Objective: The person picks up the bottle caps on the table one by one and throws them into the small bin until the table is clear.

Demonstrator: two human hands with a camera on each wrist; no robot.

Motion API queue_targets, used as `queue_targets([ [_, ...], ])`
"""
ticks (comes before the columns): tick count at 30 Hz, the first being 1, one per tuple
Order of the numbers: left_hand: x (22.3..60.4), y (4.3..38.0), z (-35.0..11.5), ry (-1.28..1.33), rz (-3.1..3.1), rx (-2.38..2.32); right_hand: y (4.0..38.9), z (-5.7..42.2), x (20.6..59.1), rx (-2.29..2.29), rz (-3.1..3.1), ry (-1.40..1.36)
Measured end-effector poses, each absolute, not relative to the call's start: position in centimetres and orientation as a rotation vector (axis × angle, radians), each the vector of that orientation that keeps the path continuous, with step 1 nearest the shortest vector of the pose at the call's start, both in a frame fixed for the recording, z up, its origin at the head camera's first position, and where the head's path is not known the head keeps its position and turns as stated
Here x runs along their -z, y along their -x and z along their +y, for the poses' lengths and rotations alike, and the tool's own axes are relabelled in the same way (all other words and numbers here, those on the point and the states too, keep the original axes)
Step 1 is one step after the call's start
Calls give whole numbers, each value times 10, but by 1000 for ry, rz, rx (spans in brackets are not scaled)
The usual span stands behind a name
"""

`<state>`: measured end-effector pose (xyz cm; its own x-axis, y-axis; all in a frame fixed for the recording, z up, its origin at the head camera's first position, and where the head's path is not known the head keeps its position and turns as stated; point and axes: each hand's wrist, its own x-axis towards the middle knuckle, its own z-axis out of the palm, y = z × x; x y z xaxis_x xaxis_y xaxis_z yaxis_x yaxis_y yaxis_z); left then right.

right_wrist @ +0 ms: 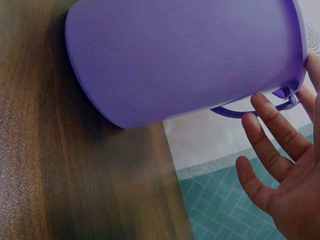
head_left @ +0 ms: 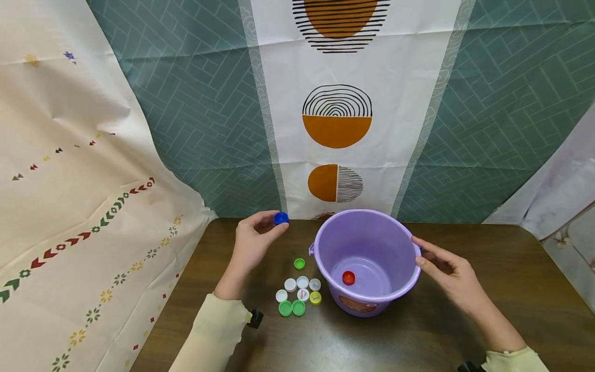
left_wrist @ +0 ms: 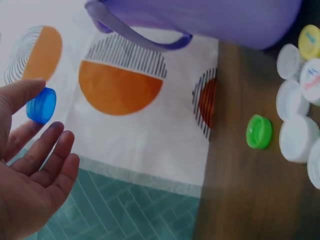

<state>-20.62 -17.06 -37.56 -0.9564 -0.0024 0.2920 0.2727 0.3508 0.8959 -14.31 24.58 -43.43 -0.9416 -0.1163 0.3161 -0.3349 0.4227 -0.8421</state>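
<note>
My left hand (head_left: 254,238) pinches a blue bottle cap (head_left: 281,218) between thumb and fingertips, raised left of the purple bucket (head_left: 367,235). The left wrist view shows that blue cap (left_wrist: 42,106) at the fingertips, the other fingers loosely bent. On the bucket's right side, my right hand (head_left: 452,274) grips the rim with thumb and index finger. Its remaining fingers (right_wrist: 282,137) spread beside the bucket's handle in the right wrist view. A red cap (head_left: 348,278) lies on the bucket's floor.
Left of the bucket, several white caps (head_left: 290,285), two green caps (head_left: 298,308) and a yellow cap (head_left: 315,298) are grouped on the brown table (head_left: 502,268). A smaller green cap (head_left: 299,264) lies just behind them. A patterned curtain (head_left: 200,103) hangs along the back edge.
</note>
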Motion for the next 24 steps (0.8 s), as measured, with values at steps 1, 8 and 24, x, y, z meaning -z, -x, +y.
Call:
queue_targets([
  [1,377,209,-170,252,-2362,1648,143,246,434,-1532,-2468,-394],
  [8,380,218,-156,316,-2302,1684,143,245,434,-1525,-2470,-387],
  [24,367,211,-108,435,-2341,1792,143,245,434,-1557,-2432,-429],
])
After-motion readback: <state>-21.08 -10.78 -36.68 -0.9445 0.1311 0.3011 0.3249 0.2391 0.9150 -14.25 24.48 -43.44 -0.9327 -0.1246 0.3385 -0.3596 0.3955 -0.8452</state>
